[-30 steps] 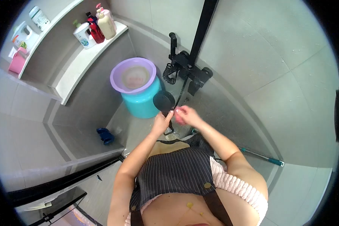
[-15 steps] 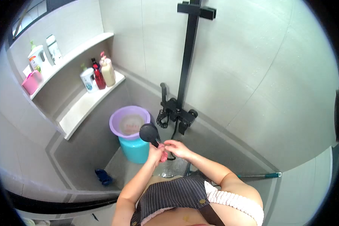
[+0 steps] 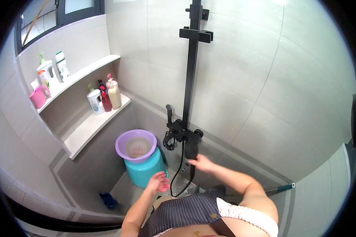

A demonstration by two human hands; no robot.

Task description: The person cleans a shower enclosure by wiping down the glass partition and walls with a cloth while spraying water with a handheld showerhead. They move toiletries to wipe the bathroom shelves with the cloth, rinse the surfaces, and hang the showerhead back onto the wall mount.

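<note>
My right hand (image 3: 202, 162) is closed around the handle of a black handheld shower head (image 3: 191, 150), just below the wall mixer (image 3: 184, 134). A black hose (image 3: 180, 173) hangs from the mixer and curves toward the handle. My left hand (image 3: 157, 182) is closed on a small pink, cloth-like item (image 3: 164, 189), partly hidden by the fingers. It is near the turquoise upturned bucket (image 3: 145, 173). On that bucket rests a purple basin (image 3: 122, 155) with cloudy water in it.
A two-level wall shelf (image 3: 103, 118) carries several pump bottles and a pink cup (image 3: 38, 97). A black vertical rail (image 3: 190, 75) runs up the tiled wall. Dark blue slippers (image 3: 108, 200) lie at the lower left. A green-handled pole (image 3: 284, 187) lies at right.
The shower head has moved right, away from the basin, in my right hand. My hands have parted; my left hand is lower with the pink item. The view has tilted up.
</note>
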